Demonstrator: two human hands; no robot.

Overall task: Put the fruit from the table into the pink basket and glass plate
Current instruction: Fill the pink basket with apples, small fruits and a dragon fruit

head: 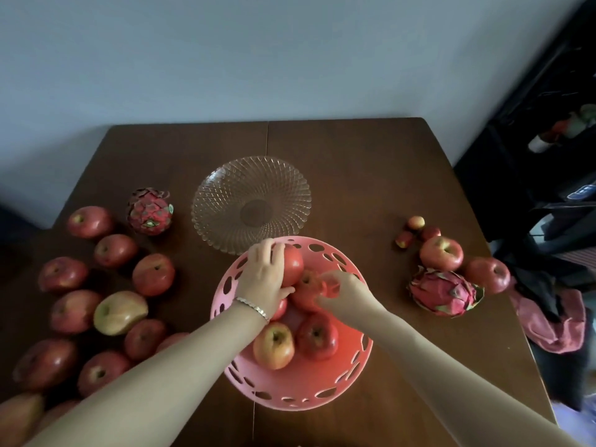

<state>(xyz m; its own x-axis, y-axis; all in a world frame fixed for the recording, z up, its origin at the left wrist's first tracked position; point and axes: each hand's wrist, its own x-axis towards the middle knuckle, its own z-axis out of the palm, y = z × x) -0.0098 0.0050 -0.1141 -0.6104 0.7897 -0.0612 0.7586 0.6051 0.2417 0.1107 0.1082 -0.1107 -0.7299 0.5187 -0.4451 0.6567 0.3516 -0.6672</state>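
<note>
Left hand [263, 275]: fingers curled over the far red apple [293, 264], gripping it from above. A bracelet [253, 308] sits on the wrist.
Right hand [343, 290]: fingertips curled onto the middle red apple [306, 293], grasping its side; the fingers are blurred.
Far red apple: inside the pink basket [322, 387], by its far rim, under the left palm and touching the middle red apple.
Middle red apple: in the basket, between the two hands.
Other basket fruit: a yellow-red apple [274, 346] and a dark red apple [317, 337] lie side by side between the two forearms, nearer the person than either hand.
Glass plate [225, 195]: just beyond the left hand's fingertips, its near edge at the basket rim.
Loose apples [154, 274]: a group on the wooden table [354, 172], left of the left hand and forearm, with a yellow-green fruit [119, 312] among them.
Left dragon fruit [150, 211]: beyond and left of the left hand, beside the plate.
Right dragon fruit [446, 293]: right of the right hand, well apart from it. The right-side apples [442, 253] sit just beyond it and the small red fruits [414, 222] farther still.
</note>
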